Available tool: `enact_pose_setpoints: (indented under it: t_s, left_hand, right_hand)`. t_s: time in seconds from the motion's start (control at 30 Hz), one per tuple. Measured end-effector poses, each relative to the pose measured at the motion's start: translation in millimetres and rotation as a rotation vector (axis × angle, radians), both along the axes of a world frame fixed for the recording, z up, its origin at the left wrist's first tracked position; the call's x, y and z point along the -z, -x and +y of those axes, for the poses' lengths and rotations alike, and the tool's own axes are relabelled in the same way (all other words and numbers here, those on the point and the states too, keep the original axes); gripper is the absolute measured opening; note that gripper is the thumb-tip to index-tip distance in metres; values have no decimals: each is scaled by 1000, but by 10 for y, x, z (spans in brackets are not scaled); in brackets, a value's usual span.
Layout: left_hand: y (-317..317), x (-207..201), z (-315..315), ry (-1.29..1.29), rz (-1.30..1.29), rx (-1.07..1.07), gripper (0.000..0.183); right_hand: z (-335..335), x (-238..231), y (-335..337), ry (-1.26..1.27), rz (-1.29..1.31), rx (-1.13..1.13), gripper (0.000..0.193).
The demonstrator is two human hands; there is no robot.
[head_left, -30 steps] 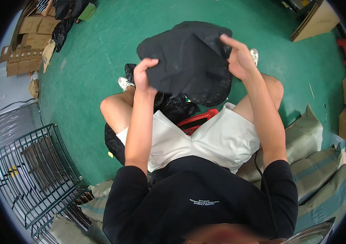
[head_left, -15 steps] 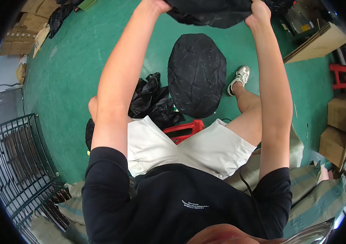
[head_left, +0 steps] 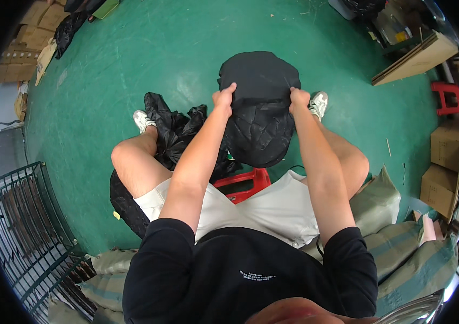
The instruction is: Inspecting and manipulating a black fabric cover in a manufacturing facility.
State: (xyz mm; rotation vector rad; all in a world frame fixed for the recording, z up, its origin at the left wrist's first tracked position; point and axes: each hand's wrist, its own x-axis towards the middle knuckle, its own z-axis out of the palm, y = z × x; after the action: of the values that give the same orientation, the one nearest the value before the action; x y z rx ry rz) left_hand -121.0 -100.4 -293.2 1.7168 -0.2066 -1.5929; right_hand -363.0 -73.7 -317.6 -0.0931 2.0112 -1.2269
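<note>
Between my knees, I hold a black fabric cover [head_left: 259,75] by its two sides, over the far part of another crinkled black oval piece [head_left: 256,137]. My left hand [head_left: 224,99] is closed on its left edge, thumb pointing up along the cloth. On the opposite edge, my right hand [head_left: 299,100] grips it the same way. The lower piece shows wrinkles, and its far part is hidden under the held cover. Left of it lies a crumpled black plastic bag [head_left: 172,129], partly behind my left forearm. A red plastic stool [head_left: 248,183] stands close to my lap.
Stuffed woven sacks [head_left: 396,251] lie behind me on both sides. A dark wire rack [head_left: 24,216] is at the left. Cardboard boxes [head_left: 439,189] and a second red stool [head_left: 447,98] stand at the right, beyond them flat cardboard sheets [head_left: 418,58]. Another black piece [head_left: 127,208] lies by my left thigh.
Both hands have come down and toward me with the held cover, from the far edge of the view onto the black oval piece. My left knee and shoe now show.
</note>
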Motion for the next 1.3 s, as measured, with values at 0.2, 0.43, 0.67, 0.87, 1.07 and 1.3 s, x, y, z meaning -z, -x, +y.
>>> enact_pose_setpoints:
  t_s: [0.2,0.43,0.67,0.87,1.07,1.3]
  left_hand:
    - [-3,-167,704,94,-245,127,54]
    - [-151,-149,1065,174,-170,167,56]
    - [-360,-201,1475,416,25,281,26]
    - [-507,-29,1578,233,-456,551,37]
    - [-578,116,1629,212,-639,522,45]
    - [-616,107,1720,145,-624,748,44]
  right_hand:
    - [778,-61,-212,-323,538,-282,36]
    - [1218,-198,-451,-290,482,-193,36]
    - [1307,-341,-578,-238,481,-271,51]
    - [1450,-333,-429,-463,255,-375,42]
    - [1663,-200,-525,-515,493,-568,34]
    - [1662,-279,-567,-636,394,-610,32]
